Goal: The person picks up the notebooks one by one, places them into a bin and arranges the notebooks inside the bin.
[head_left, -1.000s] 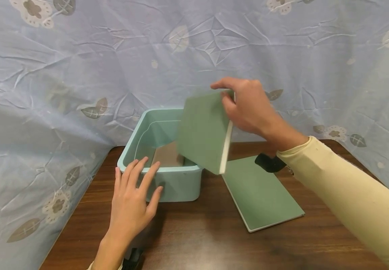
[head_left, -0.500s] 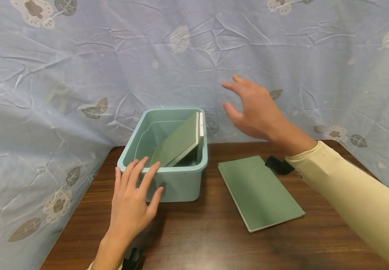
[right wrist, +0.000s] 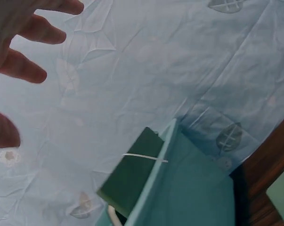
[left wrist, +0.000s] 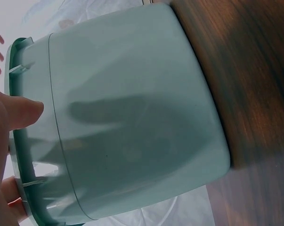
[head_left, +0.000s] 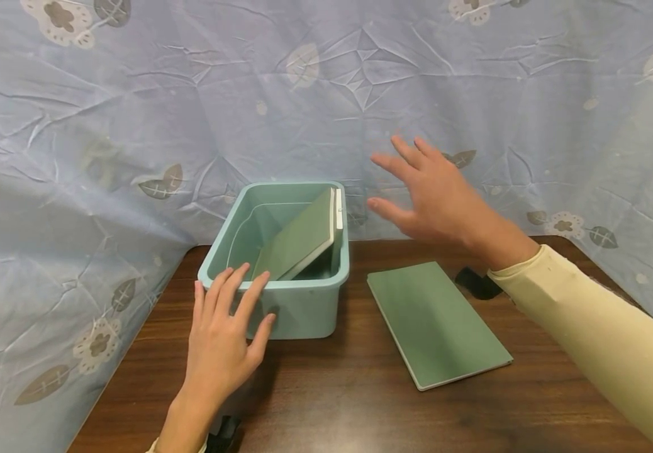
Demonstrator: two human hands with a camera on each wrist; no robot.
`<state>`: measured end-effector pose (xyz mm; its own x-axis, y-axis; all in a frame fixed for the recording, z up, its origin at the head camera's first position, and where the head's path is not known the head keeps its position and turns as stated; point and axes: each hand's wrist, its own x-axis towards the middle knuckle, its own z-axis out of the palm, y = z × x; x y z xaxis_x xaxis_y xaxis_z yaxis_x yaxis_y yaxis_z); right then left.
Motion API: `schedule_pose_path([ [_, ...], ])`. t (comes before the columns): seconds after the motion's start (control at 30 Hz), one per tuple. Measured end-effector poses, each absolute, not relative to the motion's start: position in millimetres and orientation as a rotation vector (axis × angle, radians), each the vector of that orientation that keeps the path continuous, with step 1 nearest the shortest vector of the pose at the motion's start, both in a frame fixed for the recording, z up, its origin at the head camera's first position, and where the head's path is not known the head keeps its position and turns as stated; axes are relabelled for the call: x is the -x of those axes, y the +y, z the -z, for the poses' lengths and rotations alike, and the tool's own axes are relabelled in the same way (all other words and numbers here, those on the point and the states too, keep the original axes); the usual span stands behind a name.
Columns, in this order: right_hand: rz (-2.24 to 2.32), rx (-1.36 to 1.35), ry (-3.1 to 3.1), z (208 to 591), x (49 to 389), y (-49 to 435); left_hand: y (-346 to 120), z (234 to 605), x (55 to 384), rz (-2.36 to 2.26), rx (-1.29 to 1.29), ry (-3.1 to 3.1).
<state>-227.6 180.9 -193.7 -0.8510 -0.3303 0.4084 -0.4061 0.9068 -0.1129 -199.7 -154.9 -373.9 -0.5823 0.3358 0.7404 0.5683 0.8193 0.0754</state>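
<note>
My left hand (head_left: 221, 343) rests its spread fingertips on the near rim of a pale green plastic bin (head_left: 304, 314). In the left wrist view, the thumb (left wrist: 26, 113) lies outside the bin's wall. A green hardcover book (head_left: 298, 236) leans tilted inside the bin, its upper edge against the right side. Between it and the right wall stands another book (head_left: 338, 211), mostly hidden, its white edge showing. My right hand (head_left: 436, 195) hovers in the air right of the bin, fingers apart, holding nothing. Below it, another green book (head_left: 440, 324) lies flat on the table.
The dark wooden table (head_left: 326, 402) carries the bin at its left and the flat book at its right. A patterned bluish cloth (head_left: 281, 94) hangs behind and beside the table. A black wrist strap (head_left: 476, 283) shows under the right wrist.
The right hand has let go of the green book, which now leans in the bin over the brown surface seen earlier. That hand then shifted slightly right, its fingers spreading. The left hand stayed put.
</note>
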Motion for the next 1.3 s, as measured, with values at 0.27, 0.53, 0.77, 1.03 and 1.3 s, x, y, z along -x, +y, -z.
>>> schedule_pose_path([
  [0.27,-0.106,-0.537,-2.825,219.4,228.9,192.0,-154.4,374.2,200.3,0.397,0.666,-2.238],
  [0.53,-0.084,-0.532,-2.897,246.7,226.9,199.1,-153.9,373.7,202.1,0.392,0.68,-2.229],
  [0.77,-0.058,-0.554,-2.911,266.9,225.7,202.1,-156.6,376.1,200.5,0.389,0.672,-2.226],
  [1.03,-0.125,-0.578,-2.921,281.3,222.9,208.8,-155.7,374.7,201.1,0.383,0.676,-2.213],
  [1.3,-0.103,-0.61,-2.932,300.9,220.5,209.9,-156.3,375.0,200.1,0.384,0.67,-2.228],
])
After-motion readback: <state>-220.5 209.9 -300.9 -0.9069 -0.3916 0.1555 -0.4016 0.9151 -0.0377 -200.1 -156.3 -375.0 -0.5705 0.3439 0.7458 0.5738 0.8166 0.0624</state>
